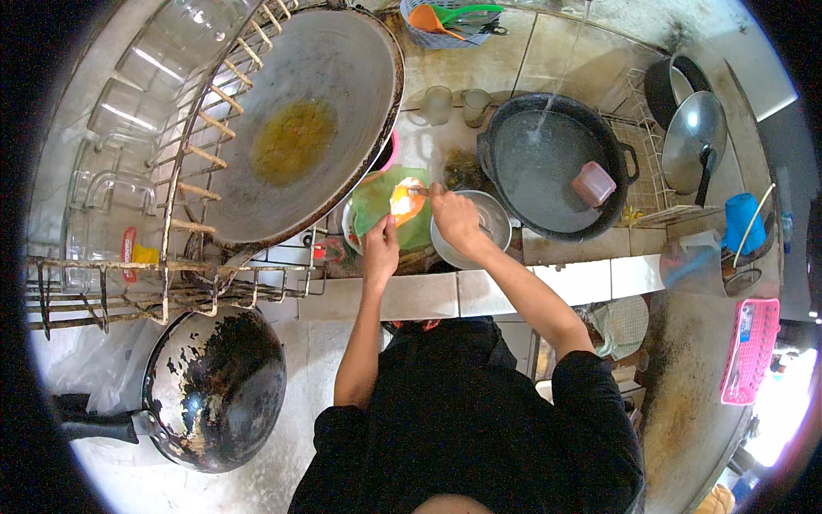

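Note:
My left hand (381, 248) pinches the lower end of a bright orange-and-white piece (402, 206), whose exact kind is washed out by glare. In my right hand (455, 221) is a thin brownish tool (419, 191), its tip touching the piece. Both hands are above a light green dish or sheet (370, 201) on the sink counter. A grey metal bowl (500, 210) stands beneath my right wrist. To its right is a black two-handled pan (511, 184) holding water, with a thin stream running into it and a pink plastic container (593, 184) inside.
A rusty wire rack (201, 193) at left holds glass mugs (111, 210) beside a big wok (342, 68). A blackened frying pan (214, 390) hangs lower left. Two glasses (437, 105) and a utensil basket (445, 34) stand behind. A glass lid (693, 137) and pink basket (751, 351) are at right.

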Tool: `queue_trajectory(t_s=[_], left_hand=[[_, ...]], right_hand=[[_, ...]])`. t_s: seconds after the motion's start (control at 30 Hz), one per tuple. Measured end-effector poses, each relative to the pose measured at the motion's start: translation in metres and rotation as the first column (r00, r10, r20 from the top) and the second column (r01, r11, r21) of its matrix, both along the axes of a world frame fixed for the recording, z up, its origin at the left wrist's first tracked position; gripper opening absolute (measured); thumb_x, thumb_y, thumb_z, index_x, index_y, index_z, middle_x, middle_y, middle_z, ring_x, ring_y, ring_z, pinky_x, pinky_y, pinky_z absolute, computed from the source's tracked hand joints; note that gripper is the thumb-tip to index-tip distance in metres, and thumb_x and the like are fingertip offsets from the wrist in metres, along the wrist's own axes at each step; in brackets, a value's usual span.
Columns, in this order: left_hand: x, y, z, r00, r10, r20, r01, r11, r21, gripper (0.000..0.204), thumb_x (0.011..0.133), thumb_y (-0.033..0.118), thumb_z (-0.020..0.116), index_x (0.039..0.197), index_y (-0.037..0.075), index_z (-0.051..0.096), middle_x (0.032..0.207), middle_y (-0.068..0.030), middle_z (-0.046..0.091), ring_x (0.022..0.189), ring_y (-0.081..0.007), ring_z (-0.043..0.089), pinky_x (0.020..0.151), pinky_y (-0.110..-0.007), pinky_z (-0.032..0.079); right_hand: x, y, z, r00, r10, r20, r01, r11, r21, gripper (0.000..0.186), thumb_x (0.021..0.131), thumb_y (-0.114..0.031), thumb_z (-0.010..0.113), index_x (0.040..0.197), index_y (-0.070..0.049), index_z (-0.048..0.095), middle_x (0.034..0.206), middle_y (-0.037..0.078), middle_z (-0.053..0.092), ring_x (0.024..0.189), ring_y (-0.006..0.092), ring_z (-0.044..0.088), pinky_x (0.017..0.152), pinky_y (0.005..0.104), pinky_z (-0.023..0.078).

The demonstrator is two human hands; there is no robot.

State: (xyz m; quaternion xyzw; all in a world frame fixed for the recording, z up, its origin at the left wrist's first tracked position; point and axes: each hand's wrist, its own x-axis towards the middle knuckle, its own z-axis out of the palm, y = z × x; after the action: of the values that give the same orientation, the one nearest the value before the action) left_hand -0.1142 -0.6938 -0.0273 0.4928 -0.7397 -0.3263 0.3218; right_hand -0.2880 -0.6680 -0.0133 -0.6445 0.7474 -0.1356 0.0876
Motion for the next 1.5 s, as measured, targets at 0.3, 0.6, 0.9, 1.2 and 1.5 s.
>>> queue_trajectory(t_s=[0.3, 0.6, 0.9, 1.2, 1.5], left_hand=[[0.002, 0.001, 0.01, 1.0, 0.016, 0.025, -0.016, 1.0, 0.01, 0.03, 0.095, 0.02, 0.045, 0.1, -0.004, 0.062, 0.086, -0.0278, 0.06, 0.081, -0.0432, 0.059, 0.07, -0.044, 0.045], [0.002, 0.0, 0.008, 0.992, -0.001, 0.126, -0.011, 0.995, 0.096, 0.037, 0.096, 0.025, 0.044, 0.107, -0.007, 0.061, 0.097, -0.0258, 0.064, 0.091, -0.0367, 0.063, 0.082, -0.039, 0.047], [0.004, 0.003, 0.005, 0.99, -0.001, 0.143, -0.024, 0.985, 0.17, 0.037, 0.096, 0.026, 0.045, 0.112, -0.005, 0.06, 0.1, -0.0257, 0.064, 0.092, -0.0336, 0.064, 0.083, -0.037, 0.047], [0.012, 0.002, -0.024, 0.999, -0.001, 0.046, 0.002, 1.0, -0.014, 0.032, 0.095, 0.023, 0.049, 0.109, -0.002, 0.062, 0.068, -0.024, 0.058, 0.057, -0.0296, 0.057, 0.059, -0.038, 0.045], [0.003, 0.003, -0.002, 1.0, 0.0, -0.023, 0.001, 1.0, 0.02, 0.035, 0.096, 0.024, 0.047, 0.11, -0.005, 0.06, 0.078, -0.0234, 0.063, 0.066, -0.0262, 0.061, 0.067, -0.035, 0.047]], right_hand=[[0.008, 0.003, -0.005, 0.995, 0.089, 0.042, -0.087, 0.995, -0.051, 0.02, 0.085, -0.008, 0.047, 0.098, 0.004, 0.052, 0.069, 0.02, 0.063, 0.064, 0.0355, 0.065, 0.054, 0.0455, 0.052], [0.007, 0.007, 0.005, 0.967, 0.201, 0.157, -0.195, 0.979, -0.052, 0.014, 0.082, -0.009, 0.049, 0.088, 0.002, 0.056, 0.074, 0.025, 0.062, 0.067, 0.0393, 0.064, 0.056, 0.048, 0.051], [0.011, 0.006, -0.02, 0.936, 0.176, 0.306, -0.191, 0.981, 0.021, 0.017, 0.079, -0.007, 0.051, 0.092, 0.001, 0.057, 0.081, 0.026, 0.061, 0.08, 0.0423, 0.061, 0.07, 0.0507, 0.048], [0.007, 0.006, -0.02, 0.926, 0.095, 0.366, -0.134, 0.988, 0.08, 0.016, 0.078, -0.004, 0.052, 0.092, 0.001, 0.058, 0.085, 0.026, 0.062, 0.083, 0.0423, 0.062, 0.07, 0.0505, 0.049], [-0.001, 0.005, 0.003, 0.987, 0.028, 0.161, -0.026, 1.0, -0.01, 0.02, 0.082, -0.004, 0.048, 0.099, 0.002, 0.055, 0.075, 0.025, 0.063, 0.07, 0.0404, 0.064, 0.063, 0.049, 0.052]])
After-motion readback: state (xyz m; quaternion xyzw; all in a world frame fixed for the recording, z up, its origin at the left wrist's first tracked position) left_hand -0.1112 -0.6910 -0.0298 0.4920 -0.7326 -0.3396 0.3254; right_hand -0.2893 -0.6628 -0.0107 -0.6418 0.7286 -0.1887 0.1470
